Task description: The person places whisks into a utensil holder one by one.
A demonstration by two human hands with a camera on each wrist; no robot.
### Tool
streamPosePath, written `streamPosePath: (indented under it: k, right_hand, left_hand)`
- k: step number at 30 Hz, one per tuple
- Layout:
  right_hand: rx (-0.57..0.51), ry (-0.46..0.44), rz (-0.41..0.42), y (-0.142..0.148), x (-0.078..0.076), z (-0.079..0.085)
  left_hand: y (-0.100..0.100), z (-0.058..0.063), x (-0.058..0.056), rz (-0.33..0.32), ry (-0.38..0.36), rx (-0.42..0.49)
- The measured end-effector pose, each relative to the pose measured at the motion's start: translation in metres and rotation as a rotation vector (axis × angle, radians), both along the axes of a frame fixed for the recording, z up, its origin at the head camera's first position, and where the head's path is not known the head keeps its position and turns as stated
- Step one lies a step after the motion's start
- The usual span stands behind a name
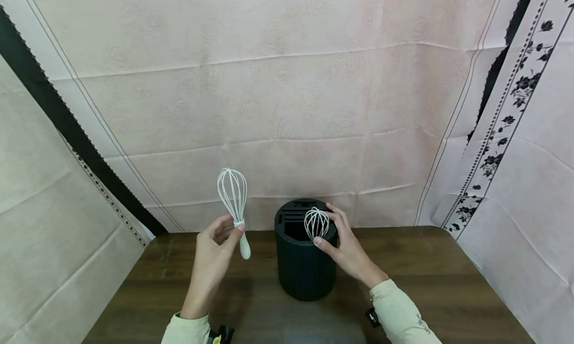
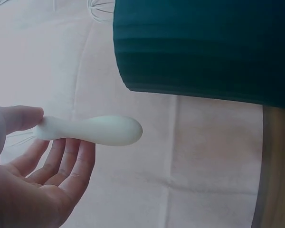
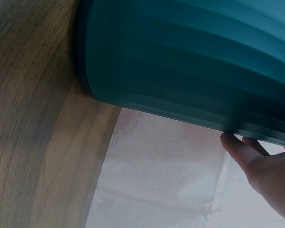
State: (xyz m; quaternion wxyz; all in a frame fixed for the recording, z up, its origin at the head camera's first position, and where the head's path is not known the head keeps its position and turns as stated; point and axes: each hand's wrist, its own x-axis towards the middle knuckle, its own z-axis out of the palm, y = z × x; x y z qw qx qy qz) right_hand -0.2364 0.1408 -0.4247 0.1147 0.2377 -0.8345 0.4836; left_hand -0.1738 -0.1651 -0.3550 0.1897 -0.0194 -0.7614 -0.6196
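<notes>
Raised over the left part of the table, a white whisk (image 1: 232, 192) stands nearly upright, wires up. My left hand (image 1: 217, 244) pinches it at the neck between thumb and fingers. In the left wrist view its smooth pale handle (image 2: 104, 129) points toward the holder. A dark green utensil holder (image 1: 306, 271) with a slotted top stands on the table. My right hand (image 1: 347, 252) grips its upper right rim, thumb in front and fingers farther back. A second whisk (image 1: 316, 223) stands in the holder, wires above the rim, its handle hidden. Right-hand fingers (image 3: 242, 151) touch the holder's wall.
The brown wooden table (image 1: 251, 309) has its back edge close behind the holder. A pale cloth (image 1: 287, 99) hangs behind, and more cloth with a floral border (image 1: 515, 104) hangs at the right.
</notes>
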Motion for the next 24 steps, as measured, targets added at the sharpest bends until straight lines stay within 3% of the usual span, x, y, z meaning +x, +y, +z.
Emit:
streamPosePath:
  k: [12,24]
  right_hand:
    - [-0.002,-0.018,0.001,0.0,0.001,0.001]
    - [-0.008,0.009,-0.005,-0.002,0.002,-0.003]
  left_hand:
    - [0.01,0.012,0.002,-0.019,0.038,0.017]
    - [0.018,0.014,0.001,-0.029,0.075,0.017]
